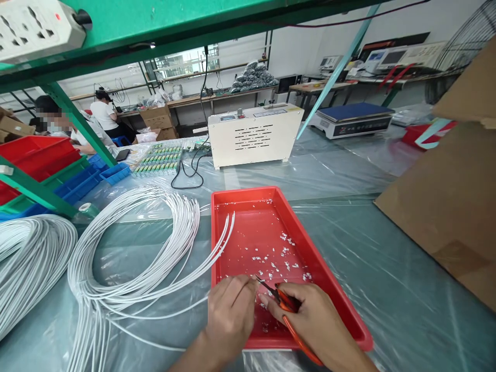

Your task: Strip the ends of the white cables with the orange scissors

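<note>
My left hand [231,310] is closed over the near end of the red tray [329,268], its fingers pinched on a thin white cable [189,309] that runs in from the coil. In my right hand [315,320] are wire cutters with orange handles [296,338]. Their dark jaws reach the left fingertips, where the tip of the cable is too small to make out. White scraps [287,251] lie scattered over the tray floor. A coil of white cables [143,292] rests left of the tray, and several loose ends hang over its left wall.
A second cable coil [34,268] sits at far left, near blue bins [83,183]. Behind the tray stand a cream machine [256,135] and a scale [352,121]. Cardboard [445,217] leans in from the right. A green shelf beam [174,33] crosses overhead. Two people sit farther back.
</note>
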Demonstrator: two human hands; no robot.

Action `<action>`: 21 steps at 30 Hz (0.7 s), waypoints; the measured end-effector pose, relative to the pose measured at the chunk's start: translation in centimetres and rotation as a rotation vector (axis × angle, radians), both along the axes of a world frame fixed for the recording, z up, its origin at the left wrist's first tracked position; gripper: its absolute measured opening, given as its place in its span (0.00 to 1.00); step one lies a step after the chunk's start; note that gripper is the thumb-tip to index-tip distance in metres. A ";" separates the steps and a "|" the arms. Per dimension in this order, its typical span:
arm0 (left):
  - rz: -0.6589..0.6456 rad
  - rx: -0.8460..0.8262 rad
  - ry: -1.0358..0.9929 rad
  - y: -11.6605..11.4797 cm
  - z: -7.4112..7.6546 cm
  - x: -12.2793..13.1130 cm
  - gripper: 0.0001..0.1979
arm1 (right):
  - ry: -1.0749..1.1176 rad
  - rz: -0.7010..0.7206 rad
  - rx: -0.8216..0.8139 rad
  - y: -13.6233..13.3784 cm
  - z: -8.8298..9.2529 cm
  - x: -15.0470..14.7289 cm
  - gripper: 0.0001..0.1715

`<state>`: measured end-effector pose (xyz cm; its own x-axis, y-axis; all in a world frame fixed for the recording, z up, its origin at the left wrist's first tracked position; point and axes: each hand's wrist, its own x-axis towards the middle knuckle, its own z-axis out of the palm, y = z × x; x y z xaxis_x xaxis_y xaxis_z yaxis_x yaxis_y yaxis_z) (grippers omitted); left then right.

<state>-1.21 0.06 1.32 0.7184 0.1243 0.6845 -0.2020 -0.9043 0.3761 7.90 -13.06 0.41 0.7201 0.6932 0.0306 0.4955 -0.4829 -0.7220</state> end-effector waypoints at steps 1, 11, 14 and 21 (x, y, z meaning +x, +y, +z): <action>0.008 0.020 -0.003 0.0 -0.1 0.0 0.10 | 0.018 -0.003 -0.002 0.0 -0.1 0.0 0.31; -0.008 -0.491 0.225 -0.3 1.4 0.6 0.07 | 0.312 -0.002 0.360 0.0 0.4 0.5 0.16; -0.038 -0.315 0.201 -0.6 0.7 0.4 0.08 | 0.339 -0.049 0.482 0.2 0.8 0.2 0.11; -0.085 -0.313 0.202 -1.7 0.7 -0.2 0.11 | 0.299 -0.139 0.523 0.2 0.9 0.2 0.13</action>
<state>-1.40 -1.67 1.98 0.8514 0.2393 0.4667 -0.1651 -0.7224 0.6715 8.13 -12.90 1.35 0.8328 0.5394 0.1244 0.1933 -0.0728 -0.9784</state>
